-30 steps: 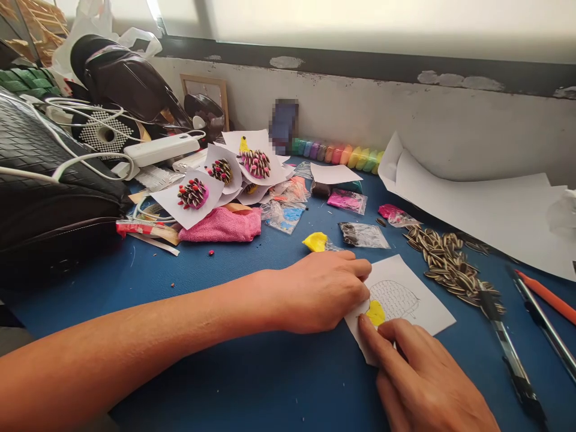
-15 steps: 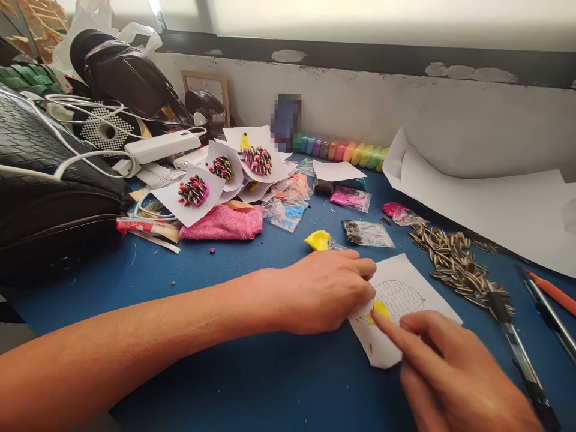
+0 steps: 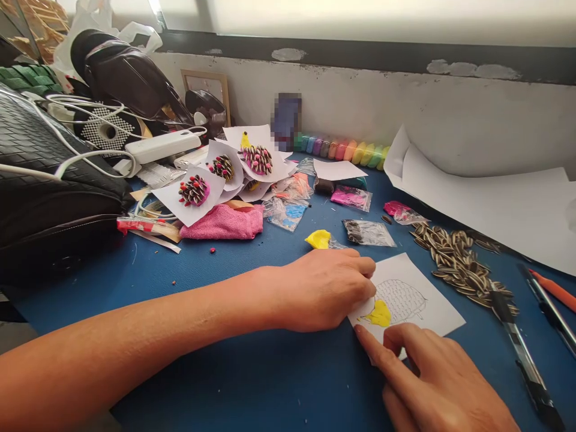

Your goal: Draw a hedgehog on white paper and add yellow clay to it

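A white sheet of paper (image 3: pixel 432 300) lies on the blue tabletop, with a pencil-like drawing of a scaled, rounded body. Yellow modelling clay (image 3: pixel 380 313) is spread over the drawing's left end. My left hand (image 3: pixel 330 291) is closed at the sheet's left edge, curled fingers on the paper; the fingertips are partly hidden. Below the yellow patch, my right hand (image 3: pixel 432 378) stretches its index finger to the paper's lower left edge, its other fingers bent and holding nothing visible. Just behind my left hand sits a lump of yellow clay (image 3: pixel 318 239).
Sunflower seeds (image 3: pixel 463 264) lie in a pile right of the sheet, beside a clear pen (image 3: pixel 522 348). Further back are a bag of black clay (image 3: pixel 369 232), a pink cloth (image 3: pixel 222 222) and seed-covered paper figures (image 3: pixel 195 191). A black bag (image 3: pixel 54 198) stands left.
My right index finger has moved off the yellow clay, down and left to the paper's edge, so more of the yellow patch shows. My left hand stays put.
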The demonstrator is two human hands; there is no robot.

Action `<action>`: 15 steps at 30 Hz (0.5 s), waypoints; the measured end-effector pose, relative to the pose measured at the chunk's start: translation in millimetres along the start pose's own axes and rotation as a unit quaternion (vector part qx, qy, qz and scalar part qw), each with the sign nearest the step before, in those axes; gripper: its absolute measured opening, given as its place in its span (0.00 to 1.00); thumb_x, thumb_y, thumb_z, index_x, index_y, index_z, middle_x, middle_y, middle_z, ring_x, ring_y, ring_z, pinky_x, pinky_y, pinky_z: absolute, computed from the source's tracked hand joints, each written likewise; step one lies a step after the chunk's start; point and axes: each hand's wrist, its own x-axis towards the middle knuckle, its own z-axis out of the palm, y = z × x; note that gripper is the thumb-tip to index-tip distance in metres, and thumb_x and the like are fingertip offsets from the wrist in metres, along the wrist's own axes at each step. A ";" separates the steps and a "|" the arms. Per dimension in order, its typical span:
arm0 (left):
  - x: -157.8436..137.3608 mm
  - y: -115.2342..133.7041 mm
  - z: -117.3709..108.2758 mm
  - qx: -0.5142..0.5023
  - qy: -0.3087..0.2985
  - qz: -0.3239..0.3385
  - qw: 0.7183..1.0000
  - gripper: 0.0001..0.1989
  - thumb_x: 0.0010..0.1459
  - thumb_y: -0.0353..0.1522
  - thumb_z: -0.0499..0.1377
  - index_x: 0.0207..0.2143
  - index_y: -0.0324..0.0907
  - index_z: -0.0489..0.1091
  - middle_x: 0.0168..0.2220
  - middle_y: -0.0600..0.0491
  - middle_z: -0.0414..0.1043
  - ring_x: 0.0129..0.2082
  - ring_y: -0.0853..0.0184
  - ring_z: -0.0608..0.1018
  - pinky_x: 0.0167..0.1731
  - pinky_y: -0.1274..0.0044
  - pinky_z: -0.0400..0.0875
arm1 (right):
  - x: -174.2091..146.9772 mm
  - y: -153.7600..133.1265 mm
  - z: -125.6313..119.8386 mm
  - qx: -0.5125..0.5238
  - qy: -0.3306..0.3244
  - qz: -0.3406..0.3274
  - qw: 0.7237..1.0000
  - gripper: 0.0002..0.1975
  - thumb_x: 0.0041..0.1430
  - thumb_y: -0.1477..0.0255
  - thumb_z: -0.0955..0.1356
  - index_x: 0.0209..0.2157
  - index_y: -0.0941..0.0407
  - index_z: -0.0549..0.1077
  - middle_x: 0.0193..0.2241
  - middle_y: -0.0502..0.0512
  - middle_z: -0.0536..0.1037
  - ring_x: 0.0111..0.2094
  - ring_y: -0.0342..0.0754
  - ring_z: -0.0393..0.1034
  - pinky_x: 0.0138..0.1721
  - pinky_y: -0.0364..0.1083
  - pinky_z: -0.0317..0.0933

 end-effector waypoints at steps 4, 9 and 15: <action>0.4 1.2 -0.5 -0.006 -0.001 0.000 1.000 0.07 0.61 0.23 0.56 0.31 0.40 0.71 0.39 0.50 0.71 0.39 0.64 0.70 0.37 0.73 0.63 | 1.3 1.2 0.5 0.003 -0.017 0.021 1.000 0.23 0.61 0.78 0.62 0.58 0.60 0.69 0.34 0.58 0.73 0.31 0.46 0.69 0.32 0.46 0.66; 1.5 0.6 1.2 -0.008 0.004 0.001 1.000 0.07 0.60 0.22 0.56 0.31 0.39 0.70 0.39 0.49 0.71 0.38 0.63 0.71 0.36 0.73 0.63 | -2.4 3.6 -1.3 -0.011 0.005 0.016 1.000 0.20 0.62 0.77 0.61 0.55 0.59 0.71 0.34 0.58 0.73 0.30 0.46 0.67 0.31 0.45 0.65; 1.0 0.3 0.8 -0.005 0.005 0.005 1.000 0.08 0.60 0.22 0.56 0.30 0.40 0.70 0.38 0.50 0.70 0.38 0.64 0.70 0.36 0.74 0.63 | -3.0 6.1 0.3 -0.044 -0.004 0.006 0.999 0.22 0.60 0.77 0.62 0.56 0.61 0.70 0.34 0.58 0.73 0.29 0.46 0.67 0.30 0.45 0.63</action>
